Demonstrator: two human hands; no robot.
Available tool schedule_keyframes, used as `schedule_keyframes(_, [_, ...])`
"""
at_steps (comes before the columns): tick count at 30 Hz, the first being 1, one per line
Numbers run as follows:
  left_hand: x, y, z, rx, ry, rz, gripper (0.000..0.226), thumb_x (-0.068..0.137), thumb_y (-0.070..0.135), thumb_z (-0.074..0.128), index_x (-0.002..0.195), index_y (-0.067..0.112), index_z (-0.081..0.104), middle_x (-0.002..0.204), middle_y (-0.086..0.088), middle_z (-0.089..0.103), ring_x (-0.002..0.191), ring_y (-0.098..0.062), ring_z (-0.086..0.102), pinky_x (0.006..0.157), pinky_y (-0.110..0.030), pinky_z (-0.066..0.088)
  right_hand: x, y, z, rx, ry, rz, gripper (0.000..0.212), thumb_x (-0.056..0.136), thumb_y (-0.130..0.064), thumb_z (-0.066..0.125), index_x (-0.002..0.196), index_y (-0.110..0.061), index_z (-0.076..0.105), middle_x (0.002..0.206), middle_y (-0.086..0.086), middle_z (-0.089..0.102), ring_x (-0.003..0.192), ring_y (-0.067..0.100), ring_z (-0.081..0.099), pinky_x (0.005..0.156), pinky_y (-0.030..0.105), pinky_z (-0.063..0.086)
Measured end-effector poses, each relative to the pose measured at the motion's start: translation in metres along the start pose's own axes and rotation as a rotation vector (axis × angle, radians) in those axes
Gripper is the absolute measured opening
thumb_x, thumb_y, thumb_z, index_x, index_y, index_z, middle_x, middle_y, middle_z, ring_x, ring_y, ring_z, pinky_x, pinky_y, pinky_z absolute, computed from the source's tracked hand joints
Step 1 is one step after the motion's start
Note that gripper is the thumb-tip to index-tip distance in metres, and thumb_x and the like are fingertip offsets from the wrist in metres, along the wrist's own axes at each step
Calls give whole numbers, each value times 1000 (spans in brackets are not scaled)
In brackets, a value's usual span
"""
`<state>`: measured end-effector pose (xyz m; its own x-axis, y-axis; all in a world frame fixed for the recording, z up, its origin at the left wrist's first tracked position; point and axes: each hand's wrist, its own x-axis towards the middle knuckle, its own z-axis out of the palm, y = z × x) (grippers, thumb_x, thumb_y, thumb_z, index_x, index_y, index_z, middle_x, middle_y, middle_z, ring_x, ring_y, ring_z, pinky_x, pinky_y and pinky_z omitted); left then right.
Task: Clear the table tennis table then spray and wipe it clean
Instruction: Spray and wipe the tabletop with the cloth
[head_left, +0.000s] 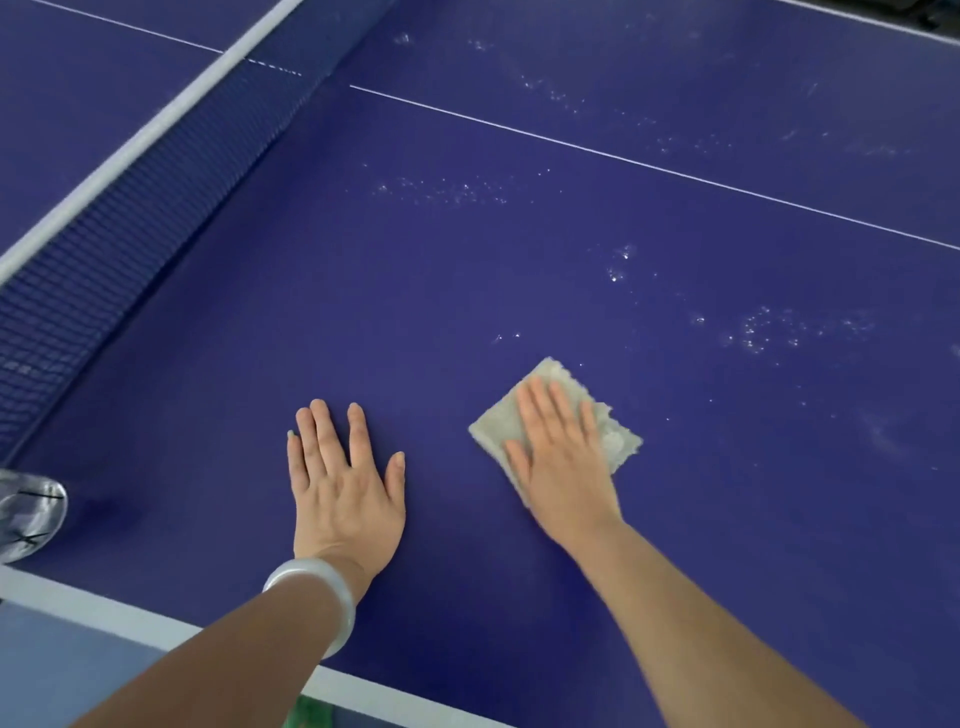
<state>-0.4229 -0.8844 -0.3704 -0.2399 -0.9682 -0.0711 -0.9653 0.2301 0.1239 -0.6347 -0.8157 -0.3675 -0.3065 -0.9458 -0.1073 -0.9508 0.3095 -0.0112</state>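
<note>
While spray droplets (758, 330) dot the blue table tennis table (467, 291), wiping proceeds.
Right hand (563, 457) presses the folded beige cloth (613, 441), fingers flat; left hand (343, 483) braces, fingers spread; distant patches could be missed and dry.

Blue table (467, 291) – droplets (763, 330), beige cloth (498, 421), net (130, 208), clear bottle (28, 512)

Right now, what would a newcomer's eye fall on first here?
Probably the right hand pressed flat on a pale cloth on the blue table, with the left hand resting flat beside it. Next, the white droplet patches scattered beyond the cloth, and the net running along the left.
</note>
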Motion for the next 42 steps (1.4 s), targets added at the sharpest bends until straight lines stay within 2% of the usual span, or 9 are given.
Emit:
schedule_keyframes(4, [-1, -1, 1, 5, -6, 11, 77, 94, 54, 2, 155, 8, 11, 160, -26, 0, 150, -36, -6, 122, -49, -1, -9, 74, -3, 160, 23, 530, 62, 103, -41, 18, 156, -12, 2, 165, 4, 2, 151, 20, -4, 122, 49, 0])
schedule_keyframes(6, [0, -2, 1, 1, -3, 2, 77, 95, 53, 4, 155, 7, 14, 160, -27, 3, 150, -37, -3, 122, -49, 1, -30, 59, 1, 178, 41, 618, 64, 102, -43, 12, 155, -11, -1, 164, 6, 2, 151, 22, -4, 121, 50, 1])
schedule_keyframes(12, [0, -2, 1, 10, -1, 6, 77, 95, 54, 5, 155, 7, 16, 160, -26, 6, 150, -37, -1, 122, -49, 2, -8, -58, 5, 59, 77, 128, 65, 100, -42, 10, 155, -8, 14, 163, 9, 11, 151, 26, 5, 122, 51, 5])
schedule_keyframes(15, [0, -2, 1, 11, 2, 2, 76, 95, 54, 5, 155, 8, 16, 160, -25, 6, 150, -36, -1, 122, -49, 2, 28, -45, -2, 53, 19, -90, 63, 101, -41, 21, 156, -13, 13, 164, 4, 10, 151, 22, 1, 122, 49, 2])
schedule_keyframes(22, [0, -4, 3, 16, 2, 11, 74, 96, 51, 12, 153, 5, 20, 159, -28, 9, 149, -39, 4, 122, -52, 8, -29, 61, 2, 165, 46, 587, 65, 100, -45, 11, 156, -13, 5, 164, 6, 7, 151, 21, -1, 121, 50, 3])
schedule_keyframes(28, [0, -2, 2, 16, 11, 6, 75, 96, 53, 10, 153, 5, 23, 158, -28, 12, 149, -38, 6, 121, -51, 10, -12, -41, 0, 98, 47, 365, 65, 100, -42, 12, 155, -8, 17, 162, 10, 16, 150, 29, 11, 120, 55, 8])
schedule_keyframes(35, [1, -2, 4, 30, 18, 4, 76, 96, 53, 8, 154, 6, 22, 160, -25, 10, 150, -36, 3, 122, -51, 9, 103, -76, -4, 60, -10, -46, 58, 103, -44, 13, 156, -25, -3, 165, 3, -4, 151, 23, -11, 119, 55, -6])
schedule_keyframes(38, [1, -3, 4, 35, 6, 9, 76, 96, 53, 6, 154, 6, 19, 160, -25, 8, 150, -36, 1, 122, -51, 8, 105, -18, -5, 74, -14, 89, 57, 102, -45, 11, 156, -29, -3, 164, -2, -6, 150, 18, -11, 119, 55, -7])
schedule_keyframes(42, [-1, -4, 4, 35, -4, 19, 75, 96, 52, 9, 154, 5, 19, 159, -28, 7, 150, -38, 2, 122, -52, 7, 46, 80, -3, 171, 13, 561, 59, 101, -45, 9, 156, -30, -1, 165, -1, -2, 151, 17, -10, 119, 55, -5])
